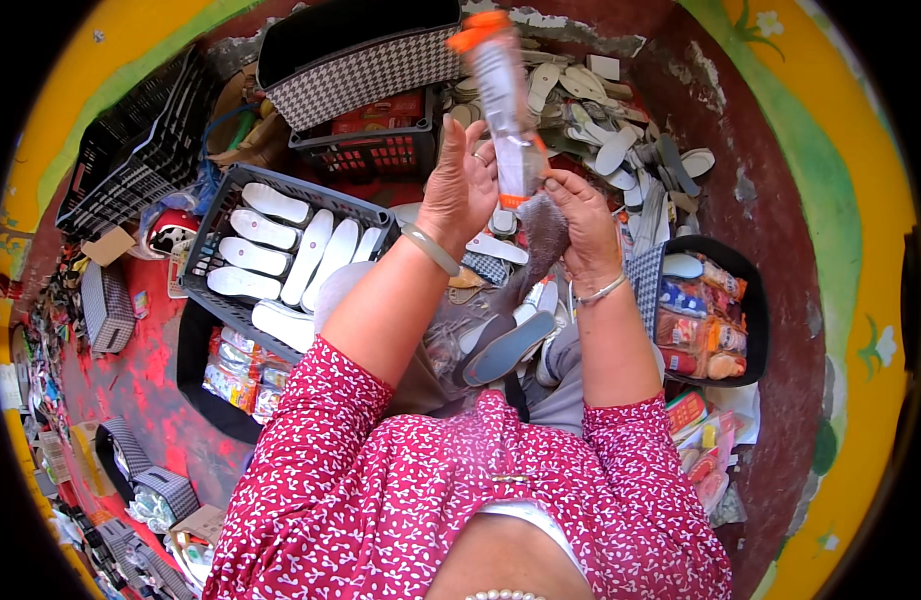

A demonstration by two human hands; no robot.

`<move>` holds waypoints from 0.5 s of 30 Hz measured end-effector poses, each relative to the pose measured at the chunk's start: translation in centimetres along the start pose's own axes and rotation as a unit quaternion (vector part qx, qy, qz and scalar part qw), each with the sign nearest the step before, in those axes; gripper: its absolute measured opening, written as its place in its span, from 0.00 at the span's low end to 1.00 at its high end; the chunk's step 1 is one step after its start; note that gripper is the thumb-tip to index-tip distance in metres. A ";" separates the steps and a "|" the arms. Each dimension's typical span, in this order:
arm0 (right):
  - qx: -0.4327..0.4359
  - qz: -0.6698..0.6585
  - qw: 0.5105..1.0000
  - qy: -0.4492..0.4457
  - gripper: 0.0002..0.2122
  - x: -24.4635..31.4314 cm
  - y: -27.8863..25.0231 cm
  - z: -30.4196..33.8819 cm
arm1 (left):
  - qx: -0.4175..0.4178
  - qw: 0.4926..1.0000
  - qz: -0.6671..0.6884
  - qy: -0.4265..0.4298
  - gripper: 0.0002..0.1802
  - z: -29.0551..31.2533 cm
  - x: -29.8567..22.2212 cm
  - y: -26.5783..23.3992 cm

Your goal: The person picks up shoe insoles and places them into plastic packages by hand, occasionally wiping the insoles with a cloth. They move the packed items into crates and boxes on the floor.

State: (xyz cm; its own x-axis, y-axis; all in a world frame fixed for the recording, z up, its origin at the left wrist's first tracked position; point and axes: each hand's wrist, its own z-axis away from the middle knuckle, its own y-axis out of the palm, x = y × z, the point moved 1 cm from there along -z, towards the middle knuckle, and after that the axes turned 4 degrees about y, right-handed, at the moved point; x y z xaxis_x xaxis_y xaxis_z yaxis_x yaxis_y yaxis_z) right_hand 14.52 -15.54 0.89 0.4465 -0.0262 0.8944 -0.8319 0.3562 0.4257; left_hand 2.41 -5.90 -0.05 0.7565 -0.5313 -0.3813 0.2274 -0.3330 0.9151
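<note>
My right hand (588, 222) is closed, thumb and fingers pinched at the lower edge of a clear plastic packet (503, 105) with orange ends. The packet stands upright, blurred by motion, its contents pale. Below its bottom end a grey-brown fuzzy cloth piece (544, 240) hangs by my right palm and fingers; its exact kind I cannot make out. My left hand (461, 175) is open beside the packet, fingers raised and the palm turned toward it. Below my hands, grey-blue insoles (511, 352) and clear plastic film (451, 335) lie over my lap.
At left, a grey crate (213, 275) holds white insoles (326, 258). A heap of loose insoles (611, 150) lies at the back right. A houndstooth bin (645, 290) holds packets at right. Black crates (131, 150) and a houndstooth box (376, 85) stand at the back.
</note>
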 end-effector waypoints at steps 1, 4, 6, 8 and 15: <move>0.019 -0.046 0.998 0.024 0.08 0.2 -0.1 0.1 | 0.001 1.000 -0.017 -0.012 0.38 0.0 -0.2 0.2; 0.097 -0.157 0.980 0.080 0.09 0.7 -1.0 0.4 | 0.001 0.998 -0.048 -0.028 0.36 -0.4 -1.0 0.4; 0.104 -0.152 0.978 0.095 0.09 0.6 -1.3 0.5 | 0.036 0.999 -0.010 -0.019 0.35 -0.2 -1.4 0.6; 0.103 -0.143 0.978 0.114 0.09 0.3 -1.4 0.6 | 0.135 0.989 0.050 -0.044 0.35 0.0 -1.8 1.0; 0.025 -0.070 0.988 0.136 0.11 1.7 -2.6 -0.1 | 0.086 0.995 0.043 -0.003 0.32 -0.5 -2.1 0.6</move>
State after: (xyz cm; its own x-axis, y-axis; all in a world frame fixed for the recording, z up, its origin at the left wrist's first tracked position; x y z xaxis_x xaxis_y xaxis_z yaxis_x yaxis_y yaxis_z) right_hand 17.45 -16.40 1.25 0.6250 0.1814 0.7593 -0.7675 0.3204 0.5552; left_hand 1.30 -4.58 1.42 0.7642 -0.5688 -0.3041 0.0527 -0.4148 0.9084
